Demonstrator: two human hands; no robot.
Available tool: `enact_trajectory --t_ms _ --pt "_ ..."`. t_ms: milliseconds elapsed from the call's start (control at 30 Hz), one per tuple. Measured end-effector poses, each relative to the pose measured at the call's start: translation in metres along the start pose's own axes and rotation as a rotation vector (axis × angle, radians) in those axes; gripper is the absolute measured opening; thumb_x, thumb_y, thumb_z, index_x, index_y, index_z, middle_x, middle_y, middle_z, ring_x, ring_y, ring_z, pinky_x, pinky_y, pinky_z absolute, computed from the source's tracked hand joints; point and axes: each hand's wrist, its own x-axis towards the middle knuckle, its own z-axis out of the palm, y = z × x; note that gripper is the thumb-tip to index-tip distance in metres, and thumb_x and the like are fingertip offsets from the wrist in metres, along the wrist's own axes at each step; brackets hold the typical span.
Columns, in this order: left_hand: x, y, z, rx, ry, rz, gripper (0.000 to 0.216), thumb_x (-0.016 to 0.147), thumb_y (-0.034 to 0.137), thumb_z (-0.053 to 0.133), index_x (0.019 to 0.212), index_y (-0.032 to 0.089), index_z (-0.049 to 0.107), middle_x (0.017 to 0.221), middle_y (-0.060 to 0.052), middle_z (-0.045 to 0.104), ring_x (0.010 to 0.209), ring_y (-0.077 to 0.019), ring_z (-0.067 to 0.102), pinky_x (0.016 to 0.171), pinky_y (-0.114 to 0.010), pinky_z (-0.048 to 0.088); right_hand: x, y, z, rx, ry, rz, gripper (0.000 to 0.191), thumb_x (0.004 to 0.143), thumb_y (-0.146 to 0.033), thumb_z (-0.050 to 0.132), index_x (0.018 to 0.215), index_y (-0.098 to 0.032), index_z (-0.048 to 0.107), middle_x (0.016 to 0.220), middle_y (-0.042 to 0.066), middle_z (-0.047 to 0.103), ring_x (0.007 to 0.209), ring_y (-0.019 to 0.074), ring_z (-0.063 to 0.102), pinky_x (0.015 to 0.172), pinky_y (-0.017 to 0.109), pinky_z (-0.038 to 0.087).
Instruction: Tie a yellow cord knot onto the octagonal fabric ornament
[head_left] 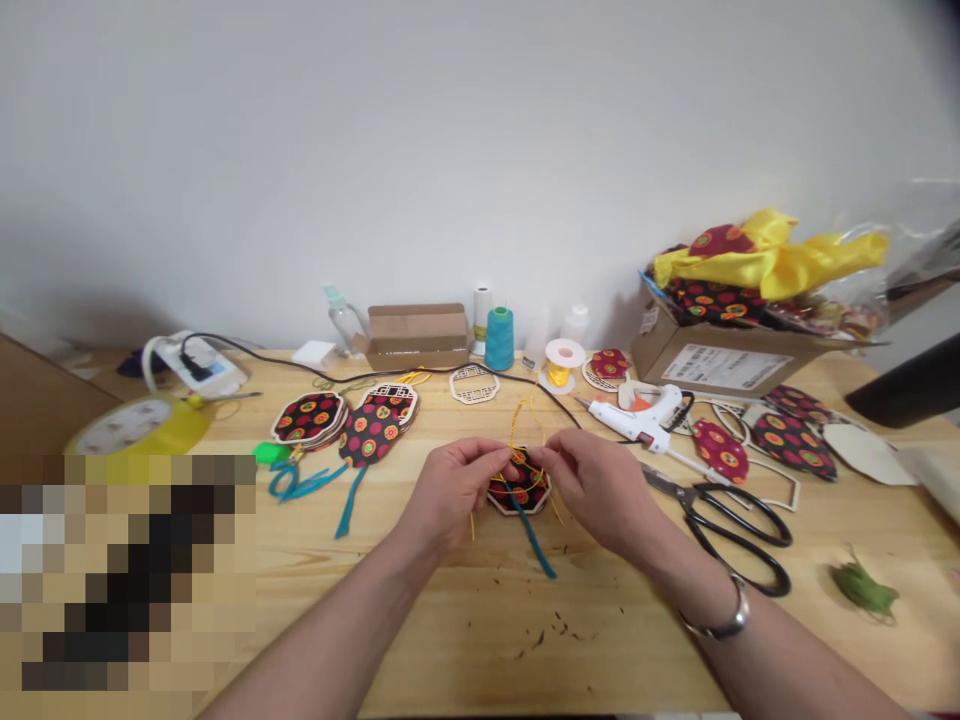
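My left hand and my right hand meet over a small octagonal ornament of dark flowered fabric with a pale wooden rim. Both hands are closed in a pinch on thin yellow cord, which loops across the ornament, its loose ends hanging down. The exact spot between the fingertips is partly hidden. A teal ribbon trails from the ornament toward me over the wooden table. Just right of my right hand lie black-handled scissors.
A white glue gun lies at right, before a cardboard box heaped with fabric. Stacked ornaments lie at left. Behind stand a teal thread cone and a yellow cord spool. A black cable crosses the back; green thread lies right.
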Motion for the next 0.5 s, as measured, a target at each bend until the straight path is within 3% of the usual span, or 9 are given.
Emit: enact_trajectory --t_ms 233,367,500 --pt "-0.002 0.002 0.002 -0.084 0.029 -0.018 0.015 0.064 0.027 0.066 0.065 0.012 0.065 0.047 0.002 0.056 0.036 -0.0022 0.027 0.036 -0.019 0.015 -0.016 -0.014 0.007 0.023 0.072 -0.241 0.024 0.087 -0.029 0.041 0.074 -0.018 0.058 0.064 0.003 0.06 0.054 0.0115 0.048 0.053 0.025 0.029" --pt "-0.004 0.004 0.004 -0.135 0.039 -0.064 0.015 0.063 0.026 0.068 0.064 0.012 0.065 0.04 0.005 0.048 0.035 -0.002 0.026 0.036 -0.018 0.014 -0.021 -0.016 0.015 -0.11 0.124 -0.483 0.022 0.087 -0.019 0.039 0.073 -0.016 0.056 0.064 0.004 0.058 0.056 0.0119 0.047 0.054 0.025 0.029" --pt "-0.004 0.002 0.002 -0.198 -0.007 -0.088 0.016 0.064 0.026 0.067 0.065 0.01 0.064 0.047 0.002 0.054 0.036 -0.0005 0.026 0.036 -0.017 0.013 -0.022 -0.011 0.021 -0.258 0.137 -0.637 0.018 0.084 -0.013 0.04 0.075 -0.016 0.055 0.065 0.003 0.055 0.058 0.0138 0.045 0.053 0.028 0.028"
